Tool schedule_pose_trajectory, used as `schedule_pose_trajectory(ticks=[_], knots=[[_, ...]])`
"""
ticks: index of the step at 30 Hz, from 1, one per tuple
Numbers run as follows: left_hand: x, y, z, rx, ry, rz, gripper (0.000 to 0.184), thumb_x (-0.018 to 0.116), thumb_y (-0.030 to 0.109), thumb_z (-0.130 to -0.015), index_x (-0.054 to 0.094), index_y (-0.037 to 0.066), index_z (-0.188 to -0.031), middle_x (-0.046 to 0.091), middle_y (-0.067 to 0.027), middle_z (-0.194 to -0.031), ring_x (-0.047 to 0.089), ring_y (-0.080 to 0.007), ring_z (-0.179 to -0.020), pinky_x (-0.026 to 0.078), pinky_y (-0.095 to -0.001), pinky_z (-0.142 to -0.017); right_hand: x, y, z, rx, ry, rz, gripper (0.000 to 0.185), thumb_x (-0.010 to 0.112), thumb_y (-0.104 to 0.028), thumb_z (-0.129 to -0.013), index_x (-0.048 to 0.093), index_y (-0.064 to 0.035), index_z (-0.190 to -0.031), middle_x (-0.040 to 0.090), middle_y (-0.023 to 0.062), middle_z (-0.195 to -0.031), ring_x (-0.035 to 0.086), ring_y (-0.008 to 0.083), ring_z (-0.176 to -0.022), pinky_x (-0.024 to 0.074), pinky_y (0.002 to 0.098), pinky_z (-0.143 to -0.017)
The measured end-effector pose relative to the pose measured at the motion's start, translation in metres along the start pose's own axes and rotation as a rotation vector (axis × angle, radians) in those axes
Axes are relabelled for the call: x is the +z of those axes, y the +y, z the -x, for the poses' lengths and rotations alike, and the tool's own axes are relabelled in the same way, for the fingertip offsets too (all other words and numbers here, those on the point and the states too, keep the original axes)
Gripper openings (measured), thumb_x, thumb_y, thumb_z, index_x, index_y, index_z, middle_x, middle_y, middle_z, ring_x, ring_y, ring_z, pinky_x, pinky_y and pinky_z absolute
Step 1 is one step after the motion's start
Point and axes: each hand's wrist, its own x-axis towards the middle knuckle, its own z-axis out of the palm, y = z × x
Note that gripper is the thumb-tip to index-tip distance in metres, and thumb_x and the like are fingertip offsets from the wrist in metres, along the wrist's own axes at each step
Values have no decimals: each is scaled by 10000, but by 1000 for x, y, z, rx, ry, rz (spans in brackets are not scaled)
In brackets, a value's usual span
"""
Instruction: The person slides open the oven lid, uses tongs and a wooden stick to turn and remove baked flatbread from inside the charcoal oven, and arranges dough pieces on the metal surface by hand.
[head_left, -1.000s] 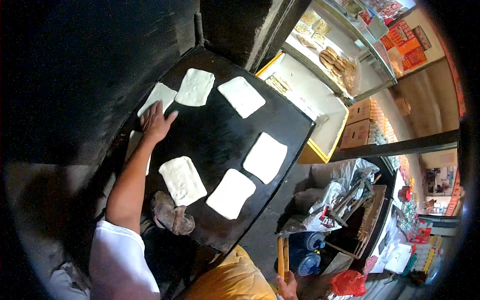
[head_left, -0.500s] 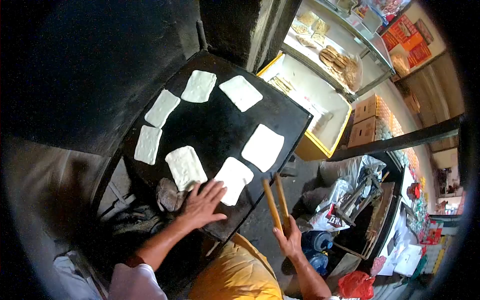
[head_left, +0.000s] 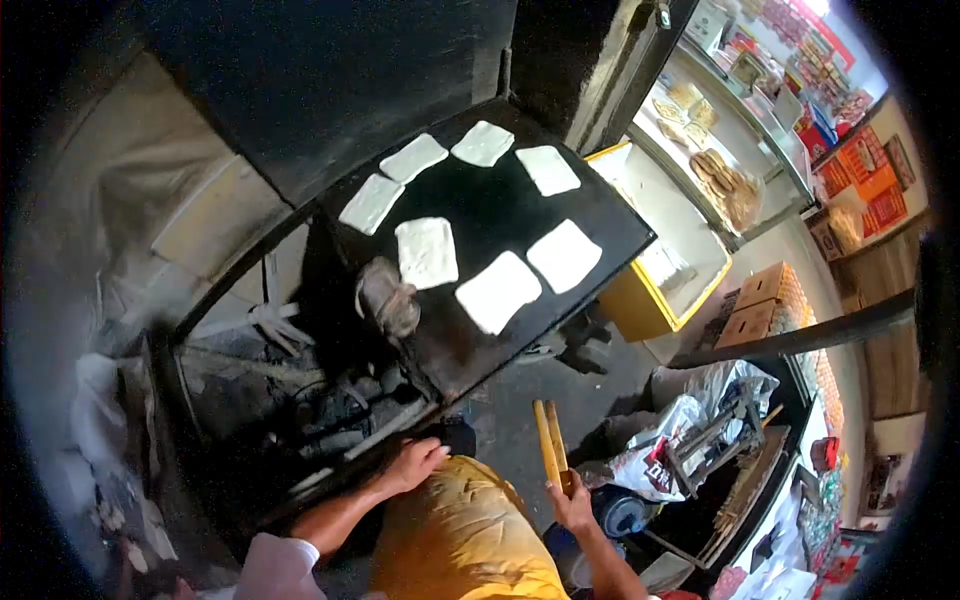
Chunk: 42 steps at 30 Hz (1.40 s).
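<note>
My right hand (head_left: 573, 503) is closed around a pair of wooden tongs (head_left: 551, 440), whose two flat arms point up and stand slightly apart. Nothing is between the tong tips. Away from the black griddle (head_left: 480, 215), my left hand (head_left: 416, 464) hovers just off its near edge, in front of my yellow apron (head_left: 450, 530). Its fingers look loosely extended, with nothing visible in them. Several flat white dough pieces lie in a ring on the griddle; the nearest dough sheet (head_left: 498, 292) and another dough sheet (head_left: 427, 252) are closest to me.
A dark rounded lump (head_left: 387, 298) sits at the griddle's left edge. Beyond the right corner stands a yellow-rimmed bin (head_left: 655, 300). A glass case holds browned flatbreads (head_left: 722, 185). At lower right are silver plastic bags (head_left: 665, 445) and a blue water jug (head_left: 618, 512).
My left hand has lifted off the dough and drawn back toward my apron. The tongs stay in my right hand, slightly lower. The view has turned, shifting the griddle upward and right.
</note>
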Motion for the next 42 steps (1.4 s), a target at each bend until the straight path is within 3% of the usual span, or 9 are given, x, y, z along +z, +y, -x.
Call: schedule_pose_trajectory(ticks=[4,9,13,17,20,22,25,38,42], knots=[[81,-171,134,-231,293,-37,376,558,330,-1023,560,-21,-887,554,-220,-790,556,-434,-749,446,-473,-681,-32,94,52,319,-139,193,649,675,-521,-888,575,-9,-1273,694,161,-1020,670,271,-924,516,380,-808],[150,-308,341,-648,342,229,393,679,403,-940,637,12,-938,613,-155,-795,597,-291,-707,471,-461,-647,-80,338,136,387,-66,109,434,681,-507,-920,740,-89,-1022,656,120,-707,618,243,-571,442,426,-502],[204,-378,409,-674,525,337,366,686,381,-934,649,17,-927,614,-123,-774,602,-214,-710,485,-414,-614,-103,289,198,471,-218,288,445,742,-493,-888,718,-72,-747,590,35,-596,540,169,-506,398,369,-466],[133,-237,337,-754,248,175,363,679,366,-938,668,16,-1031,669,-115,-878,647,-190,-755,518,-380,-647,-88,304,203,331,-213,55,472,783,-505,-846,698,-55,-728,594,6,-628,521,157,-502,383,362,-461],[130,-221,292,-573,384,93,395,667,356,-953,648,8,-1138,683,-110,-951,657,-191,-725,529,-361,-665,-77,294,180,-74,-345,321,264,643,-338,-973,693,-102,-1081,544,29,-572,528,206,-465,399,369,-434],[114,-195,263,-544,413,230,410,668,352,-955,633,8,-1177,680,-102,-958,659,-188,-734,533,-356,-668,-50,216,150,568,-198,76,394,700,-407,-921,669,-43,-1070,556,10,-625,530,160,-492,407,349,-451],[82,-132,240,-519,416,367,419,666,333,-966,609,11,-1227,654,-78,-966,646,-170,-793,555,-337,-677,-42,180,127,423,-221,141,500,742,-466,-873,650,1,-1027,564,5,-689,529,131,-545,414,328,-481],[127,-225,310,-349,534,-66,338,668,354,-955,694,19,-929,684,-83,-818,626,-168,-613,534,-347,-598,-72,273,136,316,-175,129,449,755,-459,-859,663,-21,-813,559,17,-616,505,143,-507,390,324,-471],[77,-141,267,-747,915,947,411,615,455,-979,544,144,-719,479,17,-630,490,-132,-543,473,-361,-533,-67,301,154,282,-117,293,518,747,-513,-843,668,-11,-747,582,53,-608,556,178,-535,429,361,-499]])
